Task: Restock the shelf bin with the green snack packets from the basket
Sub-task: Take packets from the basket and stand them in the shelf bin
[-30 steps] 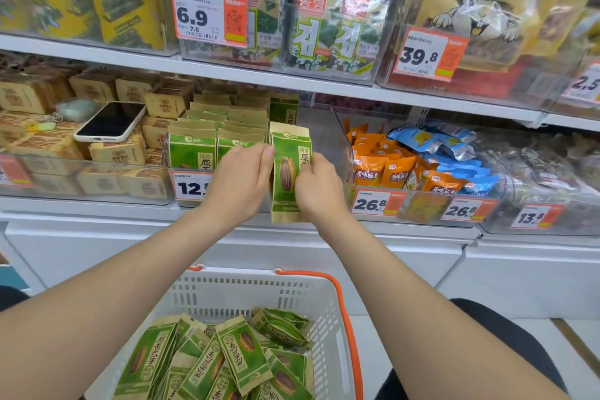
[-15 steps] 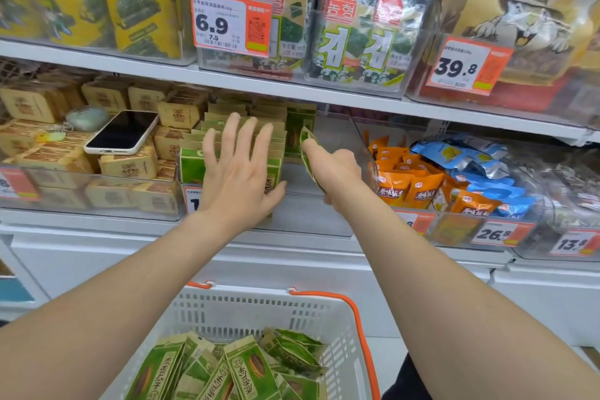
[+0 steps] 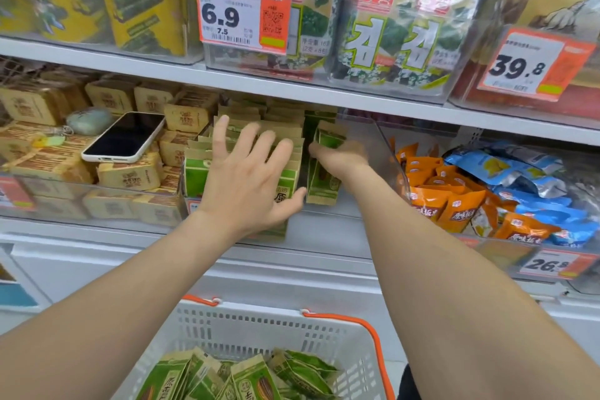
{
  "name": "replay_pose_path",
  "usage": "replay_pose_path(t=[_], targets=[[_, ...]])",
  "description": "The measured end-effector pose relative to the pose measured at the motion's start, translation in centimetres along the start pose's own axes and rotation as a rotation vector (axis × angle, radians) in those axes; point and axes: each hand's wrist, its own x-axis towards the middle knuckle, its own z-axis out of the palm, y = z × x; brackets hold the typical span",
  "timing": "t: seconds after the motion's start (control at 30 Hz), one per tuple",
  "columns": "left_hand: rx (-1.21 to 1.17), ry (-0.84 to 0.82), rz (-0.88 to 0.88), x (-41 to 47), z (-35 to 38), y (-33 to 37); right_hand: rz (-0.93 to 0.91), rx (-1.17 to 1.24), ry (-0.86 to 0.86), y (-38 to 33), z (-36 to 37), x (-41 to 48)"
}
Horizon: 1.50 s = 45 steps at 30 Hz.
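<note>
Hands both up at shelf bin [image 3: 354,204], middle shelf. left hand [image 3: 250,178]: fingers [image 3: 220,136] spread wide, palm flat against the front of the row of green packets [image 3: 194,175] standing in the bin's left half, thumb low at the row's right edge. right hand [image 3: 339,156] reaches inside the bin just right of that row and grips the single green packet [image 3: 323,185] near its top. It's motion-blurred, so the fingers read as curled on the packet but exact placement can't be told. That packet stands upright, with a narrow dark gap between it and the row. Rest of the bin's right half is bare floor.

basket [image 3: 259,328], white with an orange handle, sits below between the forearms, with loose green packets [image 3: 246,380] piled inside. phone [image 3: 125,136] lies face up on tan boxes [image 3: 130,175] in the bin to the left. orange packets [image 3: 454,201] are in the bin to the right.
</note>
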Motion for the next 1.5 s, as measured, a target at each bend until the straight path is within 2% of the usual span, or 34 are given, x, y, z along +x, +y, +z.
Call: replay_pose_path(t=[0.1, 0.3, 0.47, 0.77, 0.9, 1.03, 1.13, 1.23, 1.37, 1.5], targets=[[-0.01, 0.027, -0.004, 0.0, 0.3, 0.2, 0.014, 0.014, 0.081, 0.0, 1.1, 1.5], [-0.022, 0.055, -0.004, 0.0, 0.7, 0.2, -0.126, -0.06, 0.252, -0.2, 3.3, 4.6], [-0.033, 0.041, 0.0, 0.0, 0.8, 0.1, -0.096, -0.063, 0.182, -0.3, 3.3, 4.0], [-0.048, 0.003, -0.01, -0.1, 0.5, 0.2, -0.103, -0.027, 0.235, -0.2, 3.1, 4.2], [-0.055, -0.012, -0.014, -0.1, 0.4, 0.2, -0.013, -0.035, 0.139, 0.0, 3.7, 4.2], [-0.068, -0.015, -0.02, -0.1, 0.2, 0.3, 0.094, 0.036, 0.118, 0.3, 3.5, 4.5], [-0.068, -0.022, -0.022, -0.1, 0.2, 0.3, 0.12, 0.031, -0.003, 0.7, 3.0, 4.5], [-0.071, -0.037, -0.017, -0.1, 0.1, 0.3, 0.081, -0.056, -0.085, 0.8, 2.7, 3.9], [-0.081, -0.066, -0.016, -0.2, -0.5, 0.3, -0.021, -0.263, -0.108, 0.4, 2.8, 1.8], [-0.12, -0.066, -0.011, -1.1, -1.3, 0.3, -0.22, -0.444, -0.035, -0.5, 1.8, -1.8]])
